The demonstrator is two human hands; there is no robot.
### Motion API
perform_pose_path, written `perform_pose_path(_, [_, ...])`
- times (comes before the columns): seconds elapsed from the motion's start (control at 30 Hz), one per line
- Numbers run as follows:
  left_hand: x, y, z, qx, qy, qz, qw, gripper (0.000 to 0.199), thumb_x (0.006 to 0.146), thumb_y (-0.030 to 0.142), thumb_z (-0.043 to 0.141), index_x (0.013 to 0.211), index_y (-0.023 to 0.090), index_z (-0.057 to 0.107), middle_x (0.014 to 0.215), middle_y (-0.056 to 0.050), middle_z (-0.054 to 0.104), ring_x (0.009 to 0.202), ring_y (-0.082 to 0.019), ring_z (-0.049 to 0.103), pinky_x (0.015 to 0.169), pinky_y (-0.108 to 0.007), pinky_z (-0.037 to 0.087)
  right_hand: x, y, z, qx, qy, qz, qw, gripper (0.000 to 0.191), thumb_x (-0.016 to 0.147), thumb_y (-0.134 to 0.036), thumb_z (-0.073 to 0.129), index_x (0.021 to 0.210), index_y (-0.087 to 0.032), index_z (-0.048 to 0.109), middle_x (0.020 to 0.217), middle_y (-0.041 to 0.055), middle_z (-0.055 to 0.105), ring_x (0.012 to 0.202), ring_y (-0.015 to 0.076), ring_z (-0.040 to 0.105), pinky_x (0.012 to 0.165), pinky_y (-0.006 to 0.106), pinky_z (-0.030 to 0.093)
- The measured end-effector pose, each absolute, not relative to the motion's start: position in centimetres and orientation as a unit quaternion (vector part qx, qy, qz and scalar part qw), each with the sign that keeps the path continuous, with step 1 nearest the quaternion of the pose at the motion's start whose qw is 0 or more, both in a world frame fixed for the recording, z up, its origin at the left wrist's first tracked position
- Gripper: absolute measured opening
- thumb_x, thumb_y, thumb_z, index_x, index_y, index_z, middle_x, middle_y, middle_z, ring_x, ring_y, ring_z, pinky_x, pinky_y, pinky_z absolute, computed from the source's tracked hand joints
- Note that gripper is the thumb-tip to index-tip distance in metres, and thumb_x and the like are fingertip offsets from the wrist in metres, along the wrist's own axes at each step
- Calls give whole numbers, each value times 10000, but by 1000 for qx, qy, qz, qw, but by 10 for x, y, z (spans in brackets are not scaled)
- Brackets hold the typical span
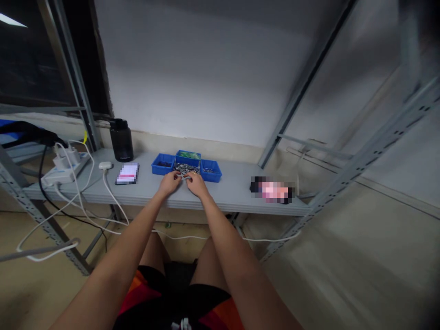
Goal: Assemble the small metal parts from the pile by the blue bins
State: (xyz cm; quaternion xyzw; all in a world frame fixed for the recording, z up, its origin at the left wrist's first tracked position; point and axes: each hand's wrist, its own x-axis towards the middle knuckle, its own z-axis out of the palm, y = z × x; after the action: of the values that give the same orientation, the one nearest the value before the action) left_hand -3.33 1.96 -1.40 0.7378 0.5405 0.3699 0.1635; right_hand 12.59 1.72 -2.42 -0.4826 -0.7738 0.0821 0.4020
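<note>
My left hand [169,183] and my right hand [195,184] rest close together near the front of the grey shelf, fingertips almost meeting. Both have their fingers curled in a pinch; whatever lies between them is too small to make out. Just behind them is a heap of small shiny metal pieces [186,168]. Around the heap stand a left blue bin [158,170] with dark small parts, a back blue bin [194,161] with something green inside, and a right blue bin [212,176] holding a few metal pieces.
On the grey shelf [230,197] stand a black bottle [122,142] and a phone [127,174] at left, with another blurred device [271,190] at right. A power strip [65,172] and loose white cables [113,199] spread over the left edge. Metal uprights [292,119] flank the shelf.
</note>
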Motion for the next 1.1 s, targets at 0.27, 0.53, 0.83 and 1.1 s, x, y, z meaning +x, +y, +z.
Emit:
perform_pose_path(0.27, [-36, 22, -15, 752, 516, 375, 168, 322, 873, 254, 542, 1104, 117, 719, 1011, -111, 749, 881, -215, 664, 800, -273, 478, 126, 16, -22, -460, -790, 74, 397, 335, 826, -67, 441, 911, -215, 729, 1013, 46, 715, 984, 190, 632, 966, 329, 467])
perform_pose_path(0.53, [-30, 13, -3, 758, 532, 377, 13, 277, 921, 263, 508, 1048, 142, 722, 1062, -137, 708, 1029, -252, 608, 908, -314, 438, 128, 21, -26, -471, -765, 78, 431, 371, 747, -5, 415, 820, -199, 723, 1091, 60, 658, 1027, 180, 605, 1000, 319, 443])
perform_pose_path(0.83, [-49, 29, 52, 687, 649, 288, -155, 320, 933, 288, 500, 1101, 75, 669, 1144, -219, 633, 1105, -351, 536, 912, -445, 421, 129, 25, -30, -515, -747, 99, 409, 300, 774, -20, 460, 837, -178, 706, 968, 60, 654, 928, 180, 594, 934, 292, 447])
perform_pose_path(1.1, [3, 12, 33, 831, 519, 138, -148, 376, 948, 123, 368, 1265, 129, 569, 1227, -176, 573, 1026, -250, 639, 829, -330, 502, 129, 21, -25, -527, -738, 98, 410, 357, 757, 11, 440, 881, -186, 710, 975, 69, 711, 957, 204, 621, 937, 298, 459])
